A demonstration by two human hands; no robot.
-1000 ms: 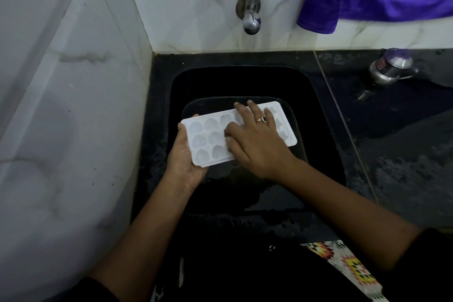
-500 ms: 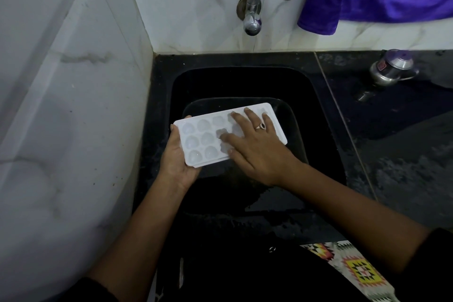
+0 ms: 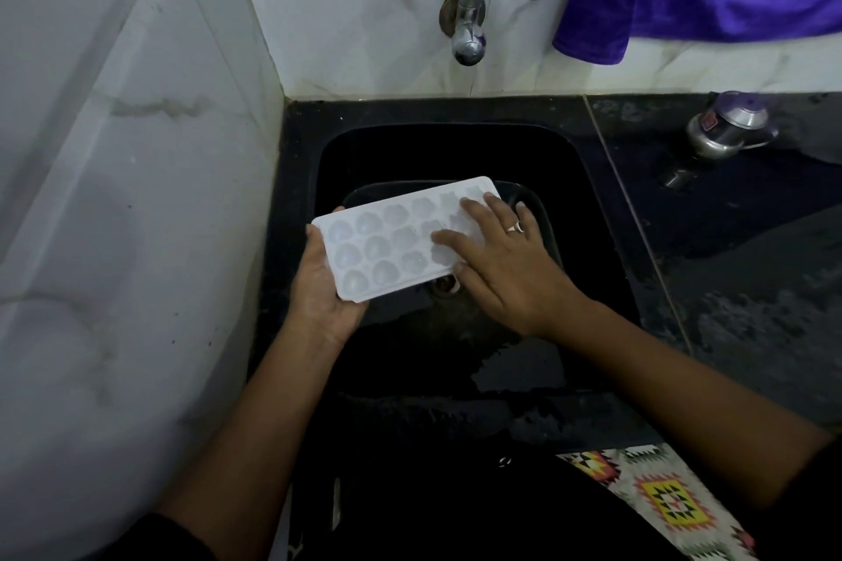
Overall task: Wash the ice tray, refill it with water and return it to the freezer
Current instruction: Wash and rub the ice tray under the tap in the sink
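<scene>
Fingers (image 3: 452,239) of right hand (image 3: 510,271) lie flat on tray (image 3: 378,244).

I see a black stone counter (image 3: 647,287) set into a corner of white marble walls, with a dark rectangular sink (image 3: 410,150) sunk into its left part and a thin seam just right of the basin. On the counter's far right a small steel pot (image 3: 729,125) with a lid stands near the back wall, well apart from the sink, and grey streaks (image 3: 752,323) mottle the surface nearer me. Down in the sink I make out the drain (image 3: 444,285) and a glossy wet patch (image 3: 515,374) on the front ledge.
</scene>
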